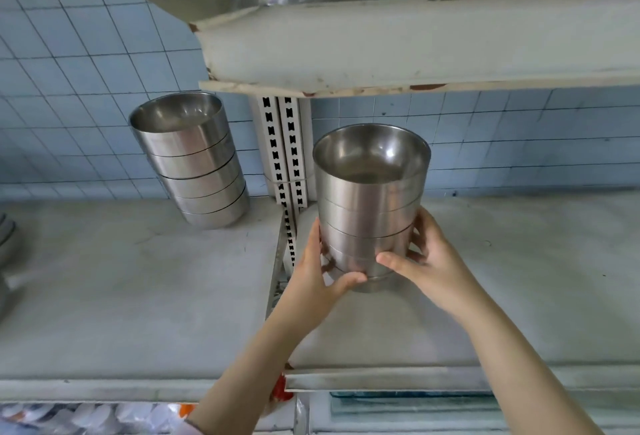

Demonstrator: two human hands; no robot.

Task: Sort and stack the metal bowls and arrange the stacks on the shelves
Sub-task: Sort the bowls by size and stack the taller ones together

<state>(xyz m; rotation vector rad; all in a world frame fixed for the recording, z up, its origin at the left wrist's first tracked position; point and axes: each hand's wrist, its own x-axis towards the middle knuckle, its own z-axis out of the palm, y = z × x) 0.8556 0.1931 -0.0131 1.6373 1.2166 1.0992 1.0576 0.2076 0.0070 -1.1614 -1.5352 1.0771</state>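
Observation:
A stack of several steel bowls stands upright at the left end of the right-hand shelf. My left hand grips its lower left side, thumb across the front. My right hand grips its lower right side, thumb on the front. A second stack of several steel bowls stands at the back of the left-hand shelf, near the tiled wall, with neither hand on it.
A slotted white upright divides the two shelves. An upper shelf overhangs the right stack closely. More metal ware shows at the far left edge. Packaged goods lie on the level below.

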